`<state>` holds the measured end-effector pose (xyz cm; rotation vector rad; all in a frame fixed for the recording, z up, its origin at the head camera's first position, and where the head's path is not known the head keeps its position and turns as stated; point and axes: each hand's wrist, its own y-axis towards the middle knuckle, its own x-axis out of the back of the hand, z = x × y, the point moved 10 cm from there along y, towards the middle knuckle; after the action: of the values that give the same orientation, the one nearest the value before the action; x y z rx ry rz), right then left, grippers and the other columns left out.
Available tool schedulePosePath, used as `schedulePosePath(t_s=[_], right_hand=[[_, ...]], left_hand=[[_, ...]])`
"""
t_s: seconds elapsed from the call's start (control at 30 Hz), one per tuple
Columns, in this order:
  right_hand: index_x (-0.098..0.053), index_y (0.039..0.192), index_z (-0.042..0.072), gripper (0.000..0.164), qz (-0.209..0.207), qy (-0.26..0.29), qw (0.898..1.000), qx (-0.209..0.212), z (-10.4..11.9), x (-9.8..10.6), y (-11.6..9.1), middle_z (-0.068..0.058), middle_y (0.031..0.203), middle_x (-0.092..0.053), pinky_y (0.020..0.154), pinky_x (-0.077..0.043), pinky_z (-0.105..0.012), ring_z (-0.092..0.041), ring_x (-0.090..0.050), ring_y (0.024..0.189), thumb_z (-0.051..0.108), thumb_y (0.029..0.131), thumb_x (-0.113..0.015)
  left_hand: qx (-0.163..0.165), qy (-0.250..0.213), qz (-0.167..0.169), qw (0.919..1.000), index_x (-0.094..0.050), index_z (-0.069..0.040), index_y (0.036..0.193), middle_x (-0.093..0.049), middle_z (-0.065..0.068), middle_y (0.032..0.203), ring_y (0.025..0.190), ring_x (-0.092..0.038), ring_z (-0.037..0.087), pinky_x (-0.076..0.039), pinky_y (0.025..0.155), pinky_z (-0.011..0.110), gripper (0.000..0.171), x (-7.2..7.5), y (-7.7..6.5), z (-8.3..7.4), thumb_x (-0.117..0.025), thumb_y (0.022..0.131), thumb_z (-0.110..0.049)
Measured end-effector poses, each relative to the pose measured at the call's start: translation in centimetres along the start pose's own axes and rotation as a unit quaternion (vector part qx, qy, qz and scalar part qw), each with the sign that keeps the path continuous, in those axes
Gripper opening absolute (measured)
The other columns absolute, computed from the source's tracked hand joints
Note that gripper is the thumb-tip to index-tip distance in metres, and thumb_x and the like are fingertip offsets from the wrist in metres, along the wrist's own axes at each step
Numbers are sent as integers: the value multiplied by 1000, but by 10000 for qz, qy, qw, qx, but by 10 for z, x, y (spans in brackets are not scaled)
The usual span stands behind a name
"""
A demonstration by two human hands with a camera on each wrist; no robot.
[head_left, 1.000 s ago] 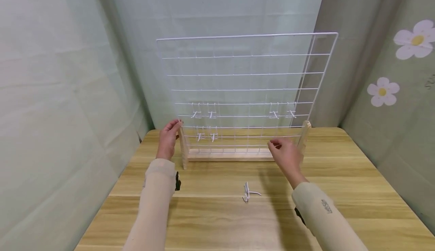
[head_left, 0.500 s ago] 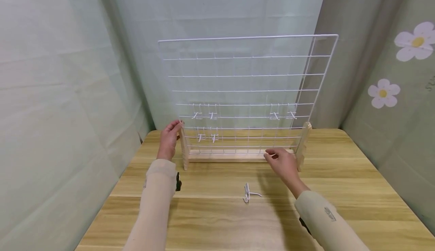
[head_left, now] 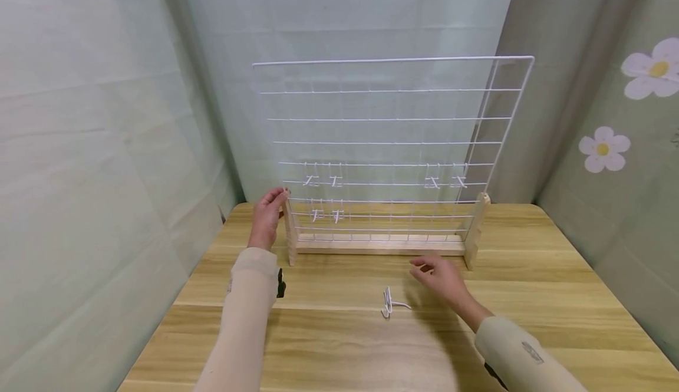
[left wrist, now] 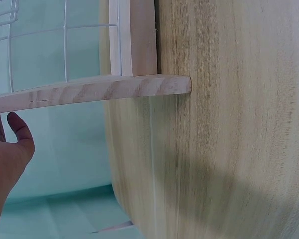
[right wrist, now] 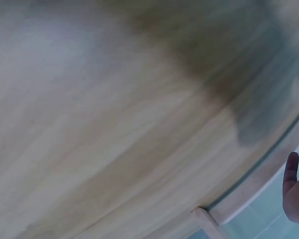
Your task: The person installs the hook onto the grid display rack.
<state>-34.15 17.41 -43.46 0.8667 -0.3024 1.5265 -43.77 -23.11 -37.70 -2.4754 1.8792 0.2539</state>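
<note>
A white wire grid rack (head_left: 392, 142) stands upright in a wooden base with two side posts. My left hand (head_left: 267, 218) holds the top of the left wooden post (head_left: 290, 233); in the left wrist view the thumb (left wrist: 21, 130) is against the post's edge, other fingertips hidden. A loose white double-pronged hook (head_left: 389, 303) lies on the table in front of the rack. My right hand (head_left: 440, 277) hovers behind and to the right of that hook, fingers loosely bent, with nothing between them. In the right wrist view part of that hand (right wrist: 296, 194) shows at the edge.
Several white hooks hang on the grid: a pair at the upper left (head_left: 322, 181), another lower left (head_left: 326, 215), and a pair at right (head_left: 445, 183). The wooden table (head_left: 318, 345) is edged by pale green curtains (head_left: 106, 174) on the sides and back.
My right hand has moved down and toward me, away from the lower right of the grid and closer to the loose hook. The left hand stays at the post.
</note>
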Motion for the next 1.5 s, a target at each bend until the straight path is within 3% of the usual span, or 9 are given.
schedulePosePath(t_s=[0.2,0.43,0.83,0.97,1.27,1.5], right_hand=[[-76,101,4,15,296,104,9992,257,0,-15,-10,-6,103,-72,76,-55,-38,-24,-68,88,6,86,-75],[-76,99,2,14,669,662,9944,487,5,-35,-20,-8,100,-70,75,-55,-29,-22,-67,87,1,85,-74],[-76,93,11,11,1139,954,9887,191,2,-59,-29,4,93,-69,76,-52,-26,-12,-63,85,12,83,-80],[-76,91,14,9,1132,774,9904,181,-1,-64,-30,7,93,-69,78,-51,-27,-10,-62,87,13,82,-81],[-76,81,13,6,911,450,9922,729,13,-63,-30,7,87,-66,76,-46,-30,-14,-58,85,15,81,-82],[-76,78,14,7,750,259,9932,851,11,-66,-29,9,85,-65,75,-45,-29,-10,-56,82,14,79,-83]], left_hand=[[80,-5,33,10000,-60,-7,122,-60,2,126,118,-49,17,-37,108,40,30,-1,-1,0,-62,99,-27],[78,5,75,9999,-60,-8,126,-59,2,127,119,-49,17,-36,109,41,35,1,2,0,-63,99,-30],[36,39,50,10000,-62,-10,121,-59,1,125,118,-49,17,-36,109,43,30,0,3,0,-64,98,-30],[49,-23,63,10000,-62,-11,117,-60,-1,120,115,-49,16,-35,108,44,26,-1,3,2,-64,98,-29],[68,-54,15,10000,-64,-16,111,-60,-1,119,116,-50,17,-37,108,42,18,1,4,3,-64,98,-30],[39,-42,22,10000,-64,-16,111,-61,-1,119,116,-51,17,-37,107,43,18,1,2,3,-64,98,-29]])
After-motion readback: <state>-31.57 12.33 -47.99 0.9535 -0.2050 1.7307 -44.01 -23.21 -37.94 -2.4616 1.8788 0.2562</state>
